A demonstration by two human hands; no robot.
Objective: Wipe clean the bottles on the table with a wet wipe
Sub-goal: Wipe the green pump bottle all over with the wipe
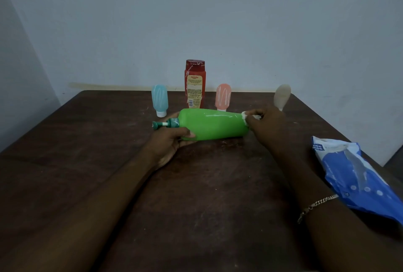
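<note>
A green pump bottle [212, 124] lies sideways just above the dark wooden table [65, 162], its pump head pointing left. My left hand [172, 141] grips it from below near the neck. My right hand [266, 123] presses a crumpled white wet wipe [247, 116] against the bottle's base end on the right. Behind stand a red bottle [194, 84], a light blue tube [159, 100], a pink tube [223, 97] and a beige tube [282, 96], all cap-down except the red one.
A blue and white wet wipe pack [357, 175] lies at the table's right edge, beside my right forearm. A pale wall stands close behind the table's far edge.
</note>
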